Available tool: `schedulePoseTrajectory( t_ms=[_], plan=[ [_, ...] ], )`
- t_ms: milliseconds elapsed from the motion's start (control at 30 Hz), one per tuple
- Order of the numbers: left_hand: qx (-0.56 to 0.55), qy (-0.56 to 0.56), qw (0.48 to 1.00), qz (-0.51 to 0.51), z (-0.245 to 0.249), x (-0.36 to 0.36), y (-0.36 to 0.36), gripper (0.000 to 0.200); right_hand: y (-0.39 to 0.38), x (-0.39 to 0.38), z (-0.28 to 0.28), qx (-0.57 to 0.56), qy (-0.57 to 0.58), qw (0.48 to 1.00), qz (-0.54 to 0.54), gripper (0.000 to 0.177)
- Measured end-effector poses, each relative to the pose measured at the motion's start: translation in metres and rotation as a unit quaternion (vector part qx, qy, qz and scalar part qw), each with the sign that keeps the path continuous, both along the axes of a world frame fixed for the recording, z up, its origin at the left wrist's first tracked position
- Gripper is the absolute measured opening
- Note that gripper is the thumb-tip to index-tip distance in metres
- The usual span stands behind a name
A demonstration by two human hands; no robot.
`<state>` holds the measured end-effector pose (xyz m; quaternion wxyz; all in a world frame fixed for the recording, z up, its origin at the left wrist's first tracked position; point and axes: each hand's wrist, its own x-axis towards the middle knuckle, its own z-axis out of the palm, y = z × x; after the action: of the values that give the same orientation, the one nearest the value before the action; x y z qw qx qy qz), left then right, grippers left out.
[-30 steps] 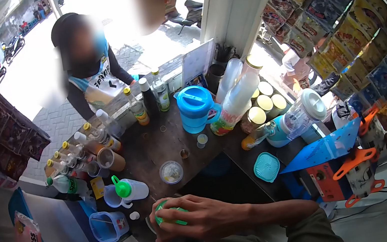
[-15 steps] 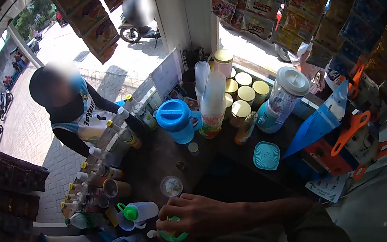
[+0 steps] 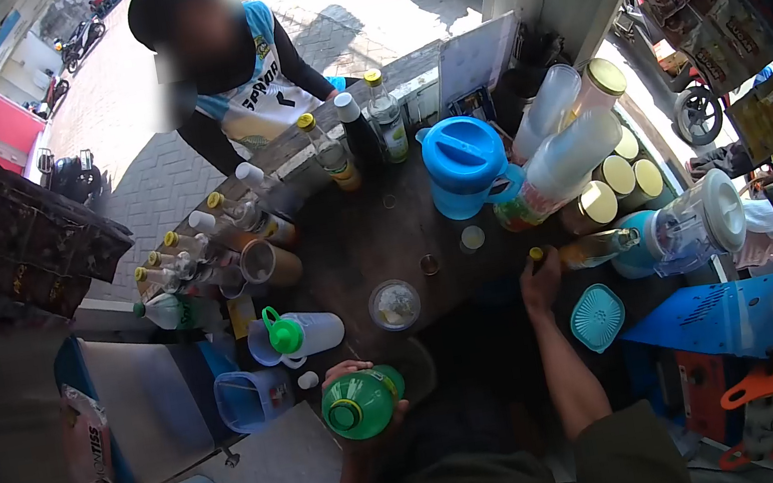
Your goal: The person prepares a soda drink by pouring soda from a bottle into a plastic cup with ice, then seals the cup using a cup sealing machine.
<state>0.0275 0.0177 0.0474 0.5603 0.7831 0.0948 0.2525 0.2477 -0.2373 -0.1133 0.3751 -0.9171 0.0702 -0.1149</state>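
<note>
My left hand (image 3: 370, 426) is wrapped round a green bottle (image 3: 359, 402) at the lower middle, beside a small white cap (image 3: 307, 380). My right hand (image 3: 540, 286) is farther right, its fingers closed at a small yellow cap (image 3: 537, 255); whether anything hangs under the cap is hidden. Close to that hand is a glass bottle of amber liquid (image 3: 590, 251). A clear cup with pale contents (image 3: 395, 305) stands between my hands, and a turquoise lid (image 3: 598, 317) lies right of my right forearm.
A blue pitcher (image 3: 466, 168), stacked plastic cups (image 3: 576, 161), gold-lidded jars (image 3: 596, 205) and a blender (image 3: 697, 223) line the back right. Bottles (image 3: 332, 154) run along the counter's edge. A person (image 3: 247, 92) stands outside. At left are a green-lidded jug (image 3: 315, 332) and a clear tub (image 3: 255, 399).
My right hand has left the green item near my left hand and reached right to the yellow cap. The green bottle now shows plainly in my left hand. The view has shifted.
</note>
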Motion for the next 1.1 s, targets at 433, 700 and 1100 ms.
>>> schedulePoseTrajectory(
  t_ms=[433,700,1100],
  plan=[
    [0.157,0.042,0.985,0.053,0.021,0.019,-0.008,0.065,0.027,-0.042,0.068,0.087,-0.007,0.982,0.166,0.063],
    [0.116,0.011,0.993,-0.010,0.045,0.043,-0.026,0.064,0.093,-0.141,0.134,0.228,-0.022,0.850,0.474,0.093],
    [-0.040,0.092,0.982,-0.163,0.048,0.043,-0.022,0.095,0.055,-0.154,0.072,0.478,0.129,0.851,0.176,0.076]
  ],
)
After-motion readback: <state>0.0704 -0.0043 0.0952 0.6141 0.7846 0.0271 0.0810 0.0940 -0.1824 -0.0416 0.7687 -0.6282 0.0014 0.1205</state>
